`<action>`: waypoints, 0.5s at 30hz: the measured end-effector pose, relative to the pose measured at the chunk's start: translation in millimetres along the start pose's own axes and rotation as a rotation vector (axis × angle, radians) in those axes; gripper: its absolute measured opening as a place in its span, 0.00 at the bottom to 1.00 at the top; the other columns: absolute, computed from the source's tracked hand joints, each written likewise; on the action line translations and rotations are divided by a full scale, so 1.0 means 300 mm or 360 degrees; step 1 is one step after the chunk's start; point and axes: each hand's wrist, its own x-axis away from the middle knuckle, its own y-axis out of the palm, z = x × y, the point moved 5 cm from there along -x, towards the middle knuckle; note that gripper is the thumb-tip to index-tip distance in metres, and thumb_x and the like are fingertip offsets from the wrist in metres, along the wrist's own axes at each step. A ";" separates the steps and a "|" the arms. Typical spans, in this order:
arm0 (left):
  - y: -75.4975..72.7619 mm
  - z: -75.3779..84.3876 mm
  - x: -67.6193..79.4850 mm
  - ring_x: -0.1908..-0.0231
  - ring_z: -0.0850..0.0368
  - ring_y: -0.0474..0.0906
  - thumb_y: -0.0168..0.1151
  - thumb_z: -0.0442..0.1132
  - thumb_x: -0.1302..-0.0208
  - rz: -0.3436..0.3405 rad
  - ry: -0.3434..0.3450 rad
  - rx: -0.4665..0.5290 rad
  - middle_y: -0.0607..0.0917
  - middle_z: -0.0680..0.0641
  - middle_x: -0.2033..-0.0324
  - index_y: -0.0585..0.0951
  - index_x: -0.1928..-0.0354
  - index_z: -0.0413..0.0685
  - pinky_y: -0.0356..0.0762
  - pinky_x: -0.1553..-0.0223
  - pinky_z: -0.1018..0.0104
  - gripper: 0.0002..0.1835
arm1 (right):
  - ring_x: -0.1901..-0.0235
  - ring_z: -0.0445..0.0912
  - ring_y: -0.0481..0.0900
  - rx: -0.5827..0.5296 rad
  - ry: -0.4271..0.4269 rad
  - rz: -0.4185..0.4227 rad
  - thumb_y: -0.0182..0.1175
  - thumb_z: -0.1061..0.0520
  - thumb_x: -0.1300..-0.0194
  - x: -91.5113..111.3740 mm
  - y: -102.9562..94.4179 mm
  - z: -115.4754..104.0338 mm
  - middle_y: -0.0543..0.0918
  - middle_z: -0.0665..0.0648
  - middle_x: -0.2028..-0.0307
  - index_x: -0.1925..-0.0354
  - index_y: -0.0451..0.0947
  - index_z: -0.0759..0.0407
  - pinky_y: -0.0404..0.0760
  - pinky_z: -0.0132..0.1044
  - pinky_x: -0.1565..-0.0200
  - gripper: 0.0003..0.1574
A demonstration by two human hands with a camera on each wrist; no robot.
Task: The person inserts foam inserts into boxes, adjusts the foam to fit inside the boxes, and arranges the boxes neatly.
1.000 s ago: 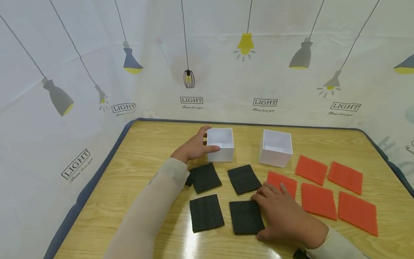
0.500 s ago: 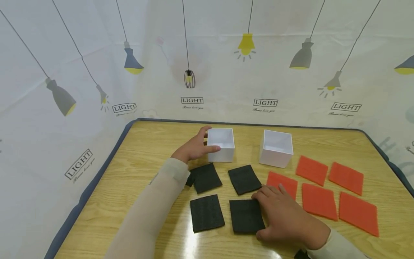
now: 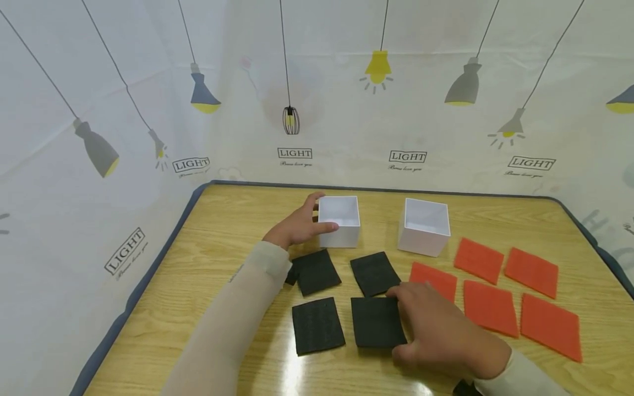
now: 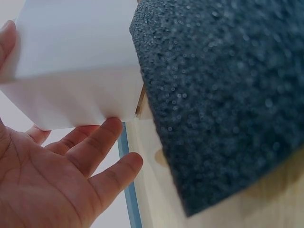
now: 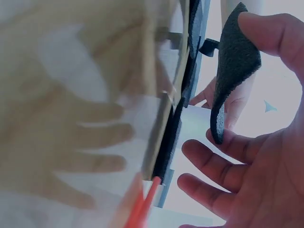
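Observation:
My left hand (image 3: 299, 224) holds the left white box (image 3: 339, 236), thumb over its near rim and fingers at its far left side. In the left wrist view the fingers (image 4: 95, 145) touch the box wall. My right hand (image 3: 436, 324) pinches a black foam square (image 3: 378, 323) by its right edge. In the right wrist view that square (image 5: 232, 66) bends between thumb and index finger and is off the table. More black squares lie flat near it, one at the left (image 3: 318, 325), one behind (image 3: 375, 273) and one (image 3: 317, 272) by the left wrist.
A second white box (image 3: 424, 228) stands to the right of the first, open at the top. Several red foam squares (image 3: 490, 308) lie on the right side of the wooden table (image 3: 198, 264). A printed curtain (image 3: 337, 110) rises behind the table's back edge.
The right hand has raised the near right black square a little, tilting it up from the table. The left hand stays on the left box. The view has shifted slightly.

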 end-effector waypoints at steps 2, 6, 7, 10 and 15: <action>0.002 0.003 0.003 0.26 0.36 0.68 0.73 0.49 0.31 -0.0002 0.0005 -0.0003 0.61 0.40 0.23 0.45 0.17 0.58 0.75 0.33 0.43 0.53 | 0.36 0.53 0.75 -0.0004 -0.0040 0.0034 0.82 0.37 0.58 0.000 -0.014 0.000 0.80 0.55 0.36 0.35 0.74 0.56 0.73 0.58 0.31 0.56; 0.002 0.010 0.011 0.26 0.35 0.67 0.72 0.48 0.30 -0.0007 0.0003 -0.0001 0.60 0.39 0.23 0.44 0.16 0.56 0.75 0.33 0.43 0.54 | 0.40 0.53 0.77 -0.0014 -0.0128 0.0100 0.83 0.39 0.57 0.000 -0.042 -0.003 0.80 0.56 0.38 0.34 0.73 0.58 0.78 0.57 0.37 0.56; 0.002 0.010 0.012 0.26 0.35 0.67 0.72 0.48 0.30 -0.0011 0.0000 0.0006 0.60 0.39 0.22 0.44 0.16 0.57 0.75 0.33 0.43 0.54 | 0.41 0.52 0.77 -0.0017 -0.0144 0.0114 0.83 0.40 0.56 0.000 -0.049 -0.005 0.80 0.56 0.39 0.34 0.73 0.59 0.79 0.56 0.39 0.56; 0.001 0.012 0.013 0.26 0.36 0.67 0.72 0.49 0.30 -0.0017 -0.0005 0.0015 0.59 0.40 0.22 0.43 0.16 0.58 0.75 0.33 0.43 0.54 | 0.47 0.48 0.78 -0.0017 -0.0168 0.0140 0.83 0.41 0.55 0.000 -0.068 -0.008 0.81 0.55 0.41 0.33 0.72 0.60 0.81 0.53 0.44 0.55; 0.003 0.012 0.011 0.26 0.36 0.66 0.72 0.50 0.30 -0.0023 -0.0002 0.0013 0.59 0.40 0.22 0.44 0.16 0.59 0.74 0.32 0.43 0.54 | 0.46 0.50 0.78 -0.0017 -0.0200 0.0176 0.83 0.43 0.54 -0.011 -0.099 -0.011 0.80 0.57 0.40 0.33 0.72 0.62 0.81 0.54 0.43 0.56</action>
